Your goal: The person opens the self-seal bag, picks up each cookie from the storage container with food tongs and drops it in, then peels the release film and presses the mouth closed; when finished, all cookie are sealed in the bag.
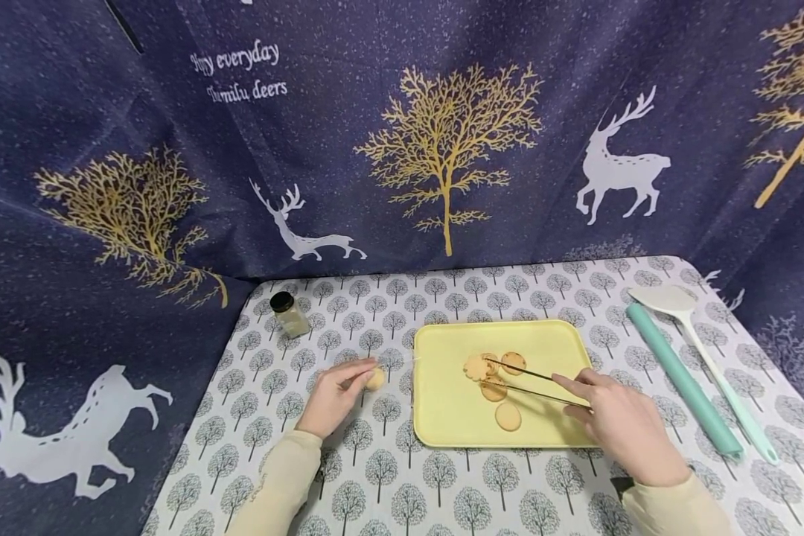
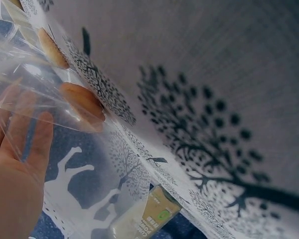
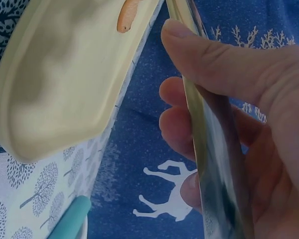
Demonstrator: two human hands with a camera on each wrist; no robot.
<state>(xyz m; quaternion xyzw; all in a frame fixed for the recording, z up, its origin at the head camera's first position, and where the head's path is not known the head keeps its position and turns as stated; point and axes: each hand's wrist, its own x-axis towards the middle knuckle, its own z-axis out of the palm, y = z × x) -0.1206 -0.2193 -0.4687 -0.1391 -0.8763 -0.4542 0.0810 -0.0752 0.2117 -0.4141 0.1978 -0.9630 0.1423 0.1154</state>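
As the right hand (image 1: 630, 428), its grip clamped round slim metal tongs (image 3: 214, 159), hangs over the right edge of the yellow rectangular tray (image 1: 438, 420), the left hand (image 1: 338, 396) meets clear plastic film (image 2: 17, 69) by a round golden biscuit (image 1: 377, 378) off the left edge; pinching, can't tell! Beyond, tong tips reach a pale scalloped biscuit (image 1: 474, 366) mid-tray.

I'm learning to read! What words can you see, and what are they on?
"H…ppy everyday": wall cloth; a fold spoils the first word.
"…milu deers": same cloth, start folded too.
"CUM…" and "POW…": jar, only partly readable; its other print is too small or blurred.
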